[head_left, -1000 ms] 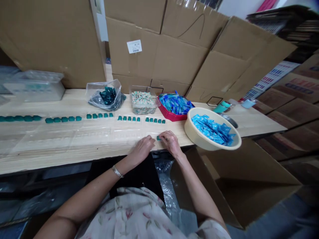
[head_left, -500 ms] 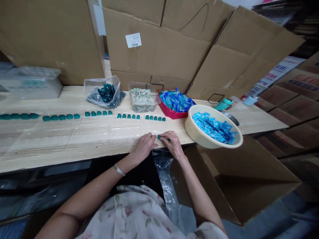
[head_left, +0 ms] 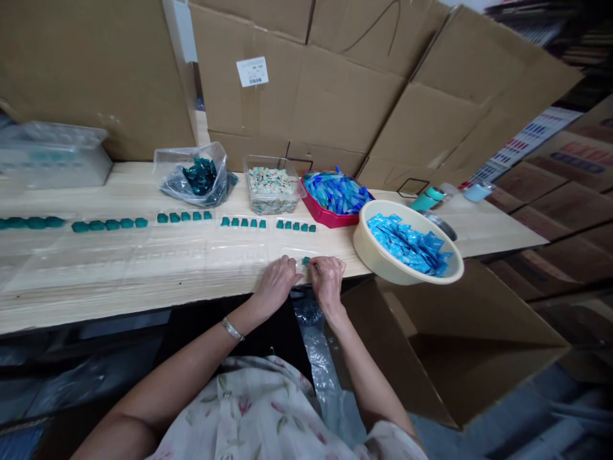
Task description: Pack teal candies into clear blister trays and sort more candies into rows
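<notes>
My left hand (head_left: 278, 281) rests at the table's front edge with curled fingers, against the near side of a clear plastic tray (head_left: 287, 250). Whatever its fingertips pinch, if anything, is hidden. My right hand (head_left: 328, 281) is closed just to the right. A small dark-green block (head_left: 305, 260) shows at its thumb and fingertips, in the tray's near right part. Behind the hands lie clear trays with short rows of similar green blocks (head_left: 295, 226). More clear trays (head_left: 237, 253) stretch leftward in front of those rows.
A cream basin (head_left: 457, 271) of blue packets overhangs the table's front edge at right. Behind it stand a red tray (head_left: 330, 220) of blue pieces, a clear tub (head_left: 275, 206) of small pale pieces and a plastic bag (head_left: 167, 169). An open carton (head_left: 460, 345) sits below.
My right fingers have curled in more, and a second green piece seen under them before is now hidden. My left hand stays nearly in place. The view has shifted slightly.
</notes>
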`<state>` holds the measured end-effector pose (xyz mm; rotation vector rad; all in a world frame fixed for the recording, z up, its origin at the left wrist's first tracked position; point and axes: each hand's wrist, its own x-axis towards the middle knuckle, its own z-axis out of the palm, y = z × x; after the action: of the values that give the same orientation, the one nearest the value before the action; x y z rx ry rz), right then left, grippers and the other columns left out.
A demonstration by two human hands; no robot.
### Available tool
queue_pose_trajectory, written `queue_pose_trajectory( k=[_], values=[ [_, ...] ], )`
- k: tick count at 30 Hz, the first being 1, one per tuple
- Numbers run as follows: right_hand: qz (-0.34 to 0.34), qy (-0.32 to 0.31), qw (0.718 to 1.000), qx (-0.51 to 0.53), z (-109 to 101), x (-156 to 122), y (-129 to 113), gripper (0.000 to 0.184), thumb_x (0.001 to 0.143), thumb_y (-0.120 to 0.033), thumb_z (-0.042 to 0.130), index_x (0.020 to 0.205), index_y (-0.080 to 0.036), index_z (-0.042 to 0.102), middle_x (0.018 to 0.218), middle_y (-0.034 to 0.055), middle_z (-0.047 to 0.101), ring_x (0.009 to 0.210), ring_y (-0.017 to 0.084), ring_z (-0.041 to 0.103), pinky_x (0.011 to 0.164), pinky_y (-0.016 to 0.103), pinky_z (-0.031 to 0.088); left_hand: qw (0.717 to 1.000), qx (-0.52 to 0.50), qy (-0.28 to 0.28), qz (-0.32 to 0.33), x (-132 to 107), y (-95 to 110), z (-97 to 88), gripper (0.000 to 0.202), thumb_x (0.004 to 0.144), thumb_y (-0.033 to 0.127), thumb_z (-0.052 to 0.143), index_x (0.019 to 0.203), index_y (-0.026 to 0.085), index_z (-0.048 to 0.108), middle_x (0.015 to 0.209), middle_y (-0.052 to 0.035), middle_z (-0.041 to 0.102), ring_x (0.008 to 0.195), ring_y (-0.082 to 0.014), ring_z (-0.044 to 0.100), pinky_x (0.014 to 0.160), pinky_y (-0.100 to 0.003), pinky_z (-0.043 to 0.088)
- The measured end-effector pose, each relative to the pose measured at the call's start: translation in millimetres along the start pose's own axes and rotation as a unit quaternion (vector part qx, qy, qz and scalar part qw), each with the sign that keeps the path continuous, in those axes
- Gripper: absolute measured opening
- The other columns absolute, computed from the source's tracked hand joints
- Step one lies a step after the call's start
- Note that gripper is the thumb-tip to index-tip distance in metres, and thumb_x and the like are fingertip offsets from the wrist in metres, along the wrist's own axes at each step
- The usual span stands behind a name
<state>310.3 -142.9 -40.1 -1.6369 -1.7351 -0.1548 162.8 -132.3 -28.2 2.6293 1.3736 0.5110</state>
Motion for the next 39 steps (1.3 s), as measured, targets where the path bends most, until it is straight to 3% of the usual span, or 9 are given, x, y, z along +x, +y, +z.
queue_pose_trajectory(
  k=[3,5,9,15,21,24,27,32,39],
  values=[
    [0.001,-0.024,1.0,-0.018,-3,2,0,0.009,0.08,-0.017,0.059,0.072,-0.018,0.062,0.071,0.0015,0.066,0.073,0.018,0.055,0.085,0.038,0.03,1.0,0.004,-0.003,-0.001,0,1,-0.9,0.026,0.089,0.033,0.039,0.101,0.012,0.049,0.094,-0.0108,0.056,0.087,-0.0208,0.057,0.073,-0.031,0.045],
    [-0.021,-0.055,0.998,-0.023,-9,7,3,0.003,0.078,-0.021,0.062,0.079,-0.019,0.064,0.074,0.0021,0.065,0.075,0.018,0.054,0.084,0.037,0.031,1.0,0.003,-0.005,-0.001,0,1,-2.5,0.026,0.089,0.034,0.039,0.101,0.013,0.049,0.094,-0.011,0.056,0.086,-0.0207,0.057,0.072,-0.031,0.045],
    [-0.093,-0.107,0.99,-0.024,-19,20,9,0.02,0.08,-0.024,0.061,0.099,-0.022,0.065,0.093,0.0055,0.064,0.086,0.021,0.05,0.078,0.034,0.033,1.0,-0.006,-0.004,0.005,0,1,-6.2,0.028,0.089,0.036,0.038,0.101,0.013,0.049,0.095,-0.0113,0.056,0.086,-0.0209,0.057,0.072,-0.031,0.045],
    [-0.182,-0.184,0.966,0.018,-9,41,22,0.009,0.08,-0.02,0.061,0.082,-0.022,0.07,0.085,0.0045,0.066,0.081,0.019,0.051,0.074,0.034,0.034,1.0,-0.022,-0.007,0.02,0,-1,-7.3,0.028,0.09,0.036,0.036,0.098,0.013,0.05,0.095,-0.0109,0.056,0.087,-0.0207,0.057,0.074,-0.032,0.045],
    [-0.136,-0.145,0.977,0.081,1,35,30,0.009,0.078,-0.028,0.064,0.076,-0.02,0.069,0.077,0.0037,0.066,0.078,0.018,0.056,0.08,0.036,0.036,1.0,-0.025,-0.002,0.014,0,-2,-5.5,0.029,0.089,0.037,0.037,0.1,0.013,0.049,0.093,-0.0109,0.057,0.087,-0.0213,0.057,0.074,-0.032,0.044],
    [-0.12,-0.115,0.983,0.079,-3,25,29,0.012,0.08,-0.029,0.061,0.085,-0.021,0.068,0.082,0.0045,0.068,0.082,0.019,0.057,0.084,0.037,0.035,1.0,-0.022,-0.003,0.008,0,-2,-4.8,0.028,0.089,0.036,0.038,0.099,0.013,0.049,0.092,-0.0111,0.057,0.087,-0.0213,0.057,0.074,-0.032,0.044],
    [-0.129,-0.129,0.979,0.086,-12,25,31,0.016,0.085,-0.027,0.055,0.094,-0.022,0.067,0.088,0.0051,0.069,0.082,0.019,0.058,0.083,0.037,0.037,1.0,-0.018,0.0,0.013,0,-2,-4.1,0.026,0.089,0.035,0.04,0.1,0.013,0.049,0.092,-0.0108,0.056,0.087,-0.0214,0.057,0.073,-0.032,0.044],
    [-0.217,-0.211,0.946,0.114,-22,50,39,0.018,0.085,-0.031,0.054,0.088,-0.021,0.069,0.089,0.0064,0.07,0.083,0.018,0.059,0.079,0.034,0.041,1.0,-0.022,-0.009,0.005,3,-4,-3.8,0.027,0.088,0.036,0.042,0.099,0.013,0.05,0.091,-0.0097,0.057,0.086,-0.0209,0.058,0.072,-0.031,0.044],
    [-0.307,-0.319,0.883,0.157,-15,81,47,0.024,0.087,-0.033,0.048,0.08,-0.019,0.066,0.083,0.0062,0.067,0.079,0.016,0.06,0.078,0.031,0.044,0.999,-0.028,-0.018,0.003,5,-4,-1.6,0.029,0.088,0.037,0.041,0.103,0.013,0.049,0.094,-0.0101,0.057,0.09,-0.0206,0.057,0.075,-0.031,0.044]
  ],
)
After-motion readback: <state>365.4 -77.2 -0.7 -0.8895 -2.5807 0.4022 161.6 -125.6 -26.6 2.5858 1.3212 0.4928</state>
